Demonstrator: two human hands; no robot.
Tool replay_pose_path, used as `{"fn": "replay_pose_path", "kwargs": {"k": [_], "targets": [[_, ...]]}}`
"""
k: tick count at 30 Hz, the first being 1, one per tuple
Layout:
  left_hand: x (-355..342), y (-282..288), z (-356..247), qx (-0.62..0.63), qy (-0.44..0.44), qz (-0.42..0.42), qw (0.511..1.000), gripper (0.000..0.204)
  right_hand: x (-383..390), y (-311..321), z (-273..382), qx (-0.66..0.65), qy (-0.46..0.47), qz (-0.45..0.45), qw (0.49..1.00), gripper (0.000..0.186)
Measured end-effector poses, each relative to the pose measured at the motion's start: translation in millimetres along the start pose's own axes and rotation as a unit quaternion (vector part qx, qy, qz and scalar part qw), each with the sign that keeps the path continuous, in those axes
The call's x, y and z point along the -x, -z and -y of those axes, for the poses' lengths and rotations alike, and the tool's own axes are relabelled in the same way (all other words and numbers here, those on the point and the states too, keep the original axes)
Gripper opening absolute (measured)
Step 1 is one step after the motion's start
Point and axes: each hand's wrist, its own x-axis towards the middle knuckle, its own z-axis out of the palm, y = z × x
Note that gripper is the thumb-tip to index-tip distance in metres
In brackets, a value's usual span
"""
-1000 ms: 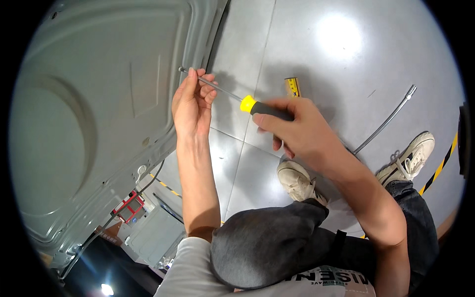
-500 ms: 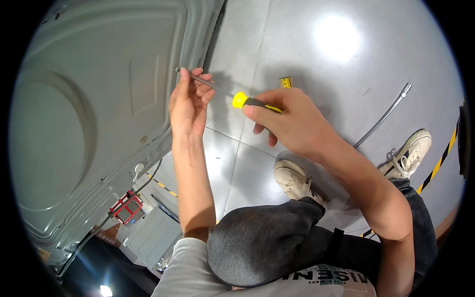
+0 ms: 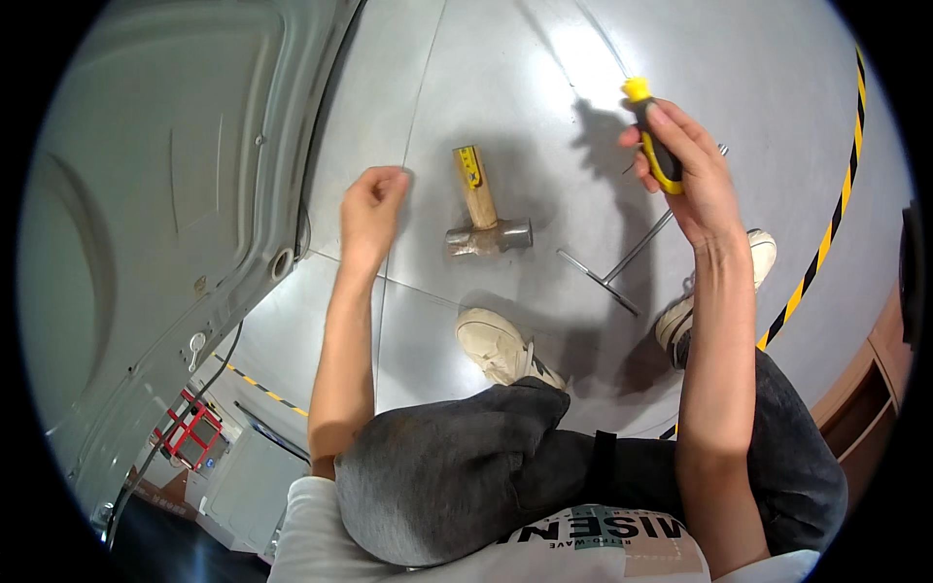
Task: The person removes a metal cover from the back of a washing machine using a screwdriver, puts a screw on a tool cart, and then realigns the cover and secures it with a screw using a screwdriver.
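My right hand (image 3: 702, 173) grips a screwdriver (image 3: 653, 146) by its black and yellow handle, and the thin shaft points up and away. The fingers of my left hand (image 3: 371, 216) are curled together in a pinch above the floor, apart from the metal panel. Whatever they hold, if anything, is too small or hidden to name. Between my hands a hammer (image 3: 486, 236) with a metal head and a short wooden handle lies on the floor. Below my right hand rests a T-handle wrench (image 3: 637, 251), partly hidden by that hand and forearm.
A large grey vehicle panel (image 3: 146, 175) fills the left side. My two light shoes (image 3: 491, 342) stand on the glossy grey floor (image 3: 418, 321). Black-and-yellow tape (image 3: 826, 223) runs along the right. A red frame (image 3: 190, 432) and a grey box (image 3: 255, 476) lie at lower left.
My right hand has swung right with the screwdriver, away from the panel. My left hand has left the screwdriver's tip and the panel's edge. The hammer and T-handle wrench now show more fully.
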Motion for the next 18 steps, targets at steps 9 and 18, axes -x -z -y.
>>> {"fn": "replay_pose_path", "kwargs": {"k": [9,18], "targets": [[38,-69,-10,-0.089,0.0,-0.008,0.996,0.044,16,40,-34,-0.105,-0.01,-0.107,0.989,0.03],[66,-76,7,-0.17,0.117,-0.053,0.977,0.049,13,29,-29,-0.103,-0.013,-0.102,0.989,0.031]]}}
